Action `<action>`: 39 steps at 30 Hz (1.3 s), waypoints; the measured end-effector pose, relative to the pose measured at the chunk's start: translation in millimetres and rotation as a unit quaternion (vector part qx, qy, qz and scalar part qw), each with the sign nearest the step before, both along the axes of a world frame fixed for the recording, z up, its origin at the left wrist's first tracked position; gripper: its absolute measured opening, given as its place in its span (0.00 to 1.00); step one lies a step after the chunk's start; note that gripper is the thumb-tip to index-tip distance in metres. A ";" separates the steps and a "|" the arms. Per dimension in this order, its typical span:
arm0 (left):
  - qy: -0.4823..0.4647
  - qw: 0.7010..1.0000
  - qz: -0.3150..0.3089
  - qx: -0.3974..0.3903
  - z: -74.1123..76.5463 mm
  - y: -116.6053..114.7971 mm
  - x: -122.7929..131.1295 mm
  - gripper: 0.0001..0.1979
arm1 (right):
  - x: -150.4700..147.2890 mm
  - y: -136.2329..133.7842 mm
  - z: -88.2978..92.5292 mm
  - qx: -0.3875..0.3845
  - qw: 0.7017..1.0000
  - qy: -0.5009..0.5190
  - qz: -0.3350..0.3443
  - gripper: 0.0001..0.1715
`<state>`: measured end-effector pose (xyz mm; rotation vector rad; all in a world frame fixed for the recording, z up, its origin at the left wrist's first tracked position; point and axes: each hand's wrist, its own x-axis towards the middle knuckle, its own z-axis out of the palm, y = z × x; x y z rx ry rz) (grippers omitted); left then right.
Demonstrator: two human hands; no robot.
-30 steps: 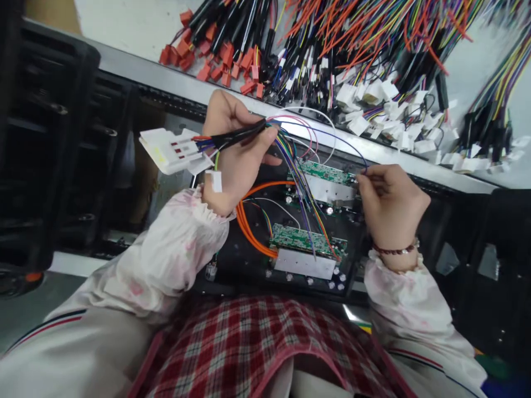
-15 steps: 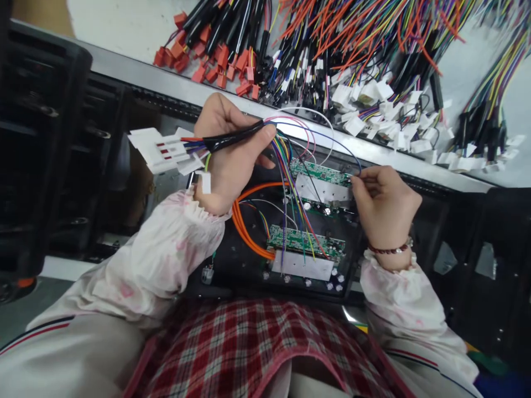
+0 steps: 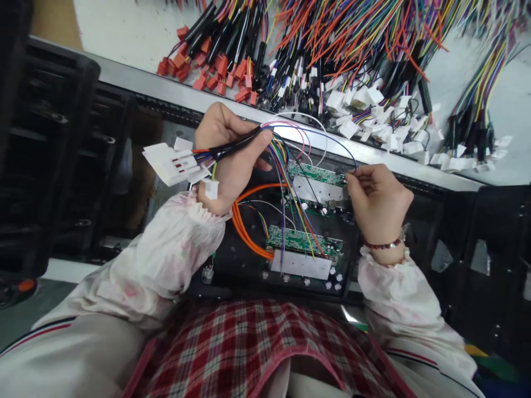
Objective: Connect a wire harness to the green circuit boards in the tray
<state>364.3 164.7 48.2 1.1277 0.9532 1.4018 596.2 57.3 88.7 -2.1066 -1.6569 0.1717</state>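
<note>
the left hand (image 3: 230,166) is raised with the wrist turned in, its grip clenched round a black-sleeved wire harness (image 3: 236,146), whose white plastic connector (image 3: 168,163) sticks out beyond the hand. the right hand (image 3: 377,202) reaches across, its grip pinching a thin blue wire (image 3: 332,135) between thumb and forefinger, just above a green circuit board (image 3: 316,173). that board and a second board (image 3: 305,241) sit on a black panel (image 3: 244,271) under the hands, orange cables (image 3: 244,226) looped beside them. bundled wire leads (image 3: 332,61) with red and white connectors lie heaped on a white worktop (image 3: 124,33), beyond a metal rail (image 3: 136,74).
</note>
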 end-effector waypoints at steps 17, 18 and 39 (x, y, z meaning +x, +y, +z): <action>-0.019 1.000 -0.012 -0.017 2.5 2.4 -1.2 0.24 | -50.9 2.8 25.6 -0.039 0.989 -0.068 0.128 0.07; -0.018 1.000 -0.009 -0.023 1.1 3.8 -1.3 0.26 | -50.5 4.0 25.1 -0.056 0.987 -0.068 0.137 0.06; -0.042 0.998 -0.016 -0.051 15.9 -1.9 1.1 0.23 | -4.2 -7.1 40.0 -0.068 0.988 -0.105 0.094 0.11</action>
